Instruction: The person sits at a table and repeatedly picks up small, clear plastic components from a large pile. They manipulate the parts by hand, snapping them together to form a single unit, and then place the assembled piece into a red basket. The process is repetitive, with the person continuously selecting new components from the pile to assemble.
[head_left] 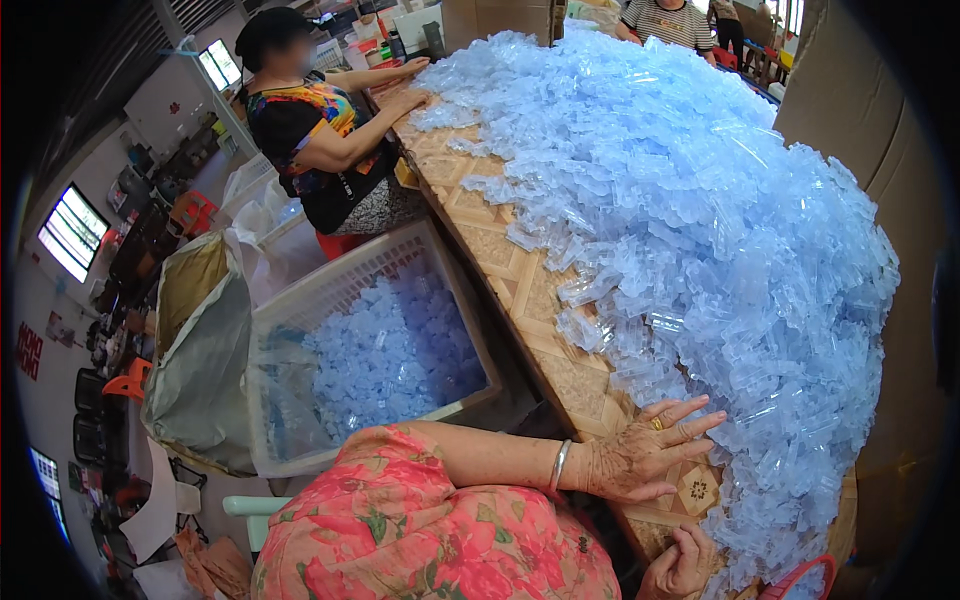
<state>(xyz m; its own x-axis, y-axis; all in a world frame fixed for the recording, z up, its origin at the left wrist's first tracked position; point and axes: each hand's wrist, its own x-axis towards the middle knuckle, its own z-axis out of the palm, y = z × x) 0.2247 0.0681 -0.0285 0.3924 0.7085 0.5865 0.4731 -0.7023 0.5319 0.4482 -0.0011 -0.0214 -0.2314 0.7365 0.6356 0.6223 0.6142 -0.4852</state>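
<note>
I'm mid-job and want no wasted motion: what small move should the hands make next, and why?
Probably use the left hand to draw a few pieces from the heaped, translucent pale-blue, plastic-looking pile toward the curled right hand: the left's spread fingers appear empty at the pile's edge, and brown patterned tabletop shows between both hands.

One wide fisheye view looks forward and down from the wearer's head onto a long, brown, parquet-patterned desk (575, 380) close by.
</note>
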